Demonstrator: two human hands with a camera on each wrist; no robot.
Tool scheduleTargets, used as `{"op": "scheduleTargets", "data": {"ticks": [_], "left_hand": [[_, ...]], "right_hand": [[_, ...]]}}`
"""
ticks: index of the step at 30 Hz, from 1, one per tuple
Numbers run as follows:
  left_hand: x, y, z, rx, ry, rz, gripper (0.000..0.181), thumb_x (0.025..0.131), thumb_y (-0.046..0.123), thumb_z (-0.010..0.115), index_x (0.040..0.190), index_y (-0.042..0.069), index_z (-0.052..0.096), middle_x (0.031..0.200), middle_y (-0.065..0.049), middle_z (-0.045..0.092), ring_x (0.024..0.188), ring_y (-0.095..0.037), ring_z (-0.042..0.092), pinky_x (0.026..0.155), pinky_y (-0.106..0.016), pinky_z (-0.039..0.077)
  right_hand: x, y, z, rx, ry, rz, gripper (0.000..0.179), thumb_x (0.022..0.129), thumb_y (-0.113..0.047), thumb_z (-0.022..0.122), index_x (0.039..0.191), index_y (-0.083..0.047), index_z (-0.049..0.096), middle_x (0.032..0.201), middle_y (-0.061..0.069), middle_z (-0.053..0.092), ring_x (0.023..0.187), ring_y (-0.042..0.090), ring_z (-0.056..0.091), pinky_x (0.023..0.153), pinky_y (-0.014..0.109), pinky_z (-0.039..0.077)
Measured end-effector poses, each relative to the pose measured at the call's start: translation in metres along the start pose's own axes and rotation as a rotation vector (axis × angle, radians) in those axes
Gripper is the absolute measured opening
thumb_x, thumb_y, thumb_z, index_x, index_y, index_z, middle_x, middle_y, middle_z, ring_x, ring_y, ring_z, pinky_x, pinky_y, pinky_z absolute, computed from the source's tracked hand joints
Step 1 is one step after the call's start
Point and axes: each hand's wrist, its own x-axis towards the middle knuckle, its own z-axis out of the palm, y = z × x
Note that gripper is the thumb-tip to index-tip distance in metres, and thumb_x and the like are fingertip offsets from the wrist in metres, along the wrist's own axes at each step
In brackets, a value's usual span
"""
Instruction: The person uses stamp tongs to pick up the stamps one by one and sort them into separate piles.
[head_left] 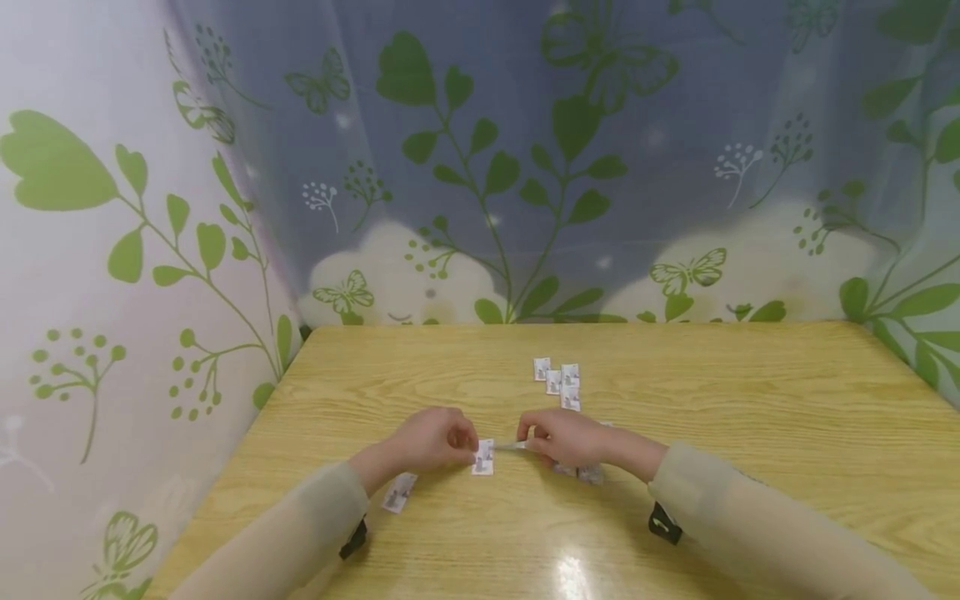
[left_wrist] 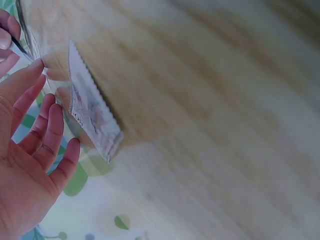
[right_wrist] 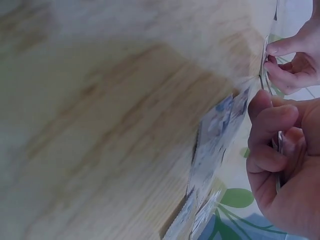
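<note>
My left hand (head_left: 433,439) pinches the left edge of a small postage stamp (head_left: 483,461), held in front of me over the table. In my right hand (head_left: 568,437) are thin silvery tweezers (head_left: 512,446), their tips reaching left to the upper right of that stamp. The right wrist view shows fingers (right_wrist: 270,125) curled round the tweezers' shaft. Below the left hand lies a loose stamp (left_wrist: 92,105) with a toothed edge. Several overlapping stamps (right_wrist: 215,130) lie under the right hand, partly hidden by it in the head view.
Farther back on the wooden table (head_left: 375,367), several stamps (head_left: 570,398) lie in a stepped group. A patterned curtain (head_left: 480,167) hangs behind the table's far edge, and another panel (head_left: 112,250) stands along the left.
</note>
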Motion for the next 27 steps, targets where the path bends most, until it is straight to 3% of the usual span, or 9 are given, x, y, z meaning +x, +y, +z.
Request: {"op": "scheduleTargets", "data": {"ticks": [11, 16, 22, 27], "left_hand": [[0.001, 0.002, -0.001, -0.012, 0.000, 0.010, 0.006, 0.084, 0.025, 0.076, 0.086, 0.024, 0.070, 0.080, 0.013, 0.057, 0.072, -0.006, 0.053, 0.066, -0.028, 0.045], [-0.002, -0.001, -0.002, -0.016, -0.008, 0.061, 0.006, 0.089, 0.026, 0.072, 0.092, 0.022, 0.071, 0.081, 0.014, 0.057, 0.072, -0.004, 0.054, 0.066, -0.026, 0.046], [-0.023, -0.012, -0.012, -0.105, 0.039, 0.104, 0.009, 0.091, 0.023, 0.070, 0.096, 0.015, 0.072, 0.084, 0.012, 0.059, 0.074, -0.005, 0.056, 0.067, -0.026, 0.048], [-0.051, -0.028, -0.026, -0.223, 0.004, 0.085, 0.007, 0.087, 0.016, 0.073, 0.094, 0.013, 0.072, 0.088, 0.009, 0.063, 0.078, -0.008, 0.059, 0.072, -0.029, 0.049]], "right_hand": [[0.002, 0.004, -0.001, -0.014, 0.021, -0.014, 0.010, 0.100, -0.005, 0.050, 0.106, -0.006, 0.058, 0.056, 0.000, 0.052, 0.044, 0.007, 0.040, 0.047, 0.024, 0.036], [-0.001, 0.005, -0.005, 0.002, 0.041, -0.024, 0.010, 0.100, -0.004, 0.050, 0.106, -0.006, 0.058, 0.058, 0.002, 0.054, 0.048, 0.006, 0.043, 0.051, 0.025, 0.038], [-0.011, 0.010, -0.027, 0.022, 0.078, -0.035, 0.013, 0.101, -0.007, 0.047, 0.109, -0.007, 0.057, 0.060, 0.007, 0.053, 0.049, 0.008, 0.038, 0.056, 0.028, 0.037], [-0.024, 0.021, -0.058, 0.069, 0.113, -0.016, 0.013, 0.102, -0.007, 0.047, 0.111, -0.003, 0.056, 0.062, 0.011, 0.053, 0.046, 0.008, 0.032, 0.048, 0.025, 0.032]]}}
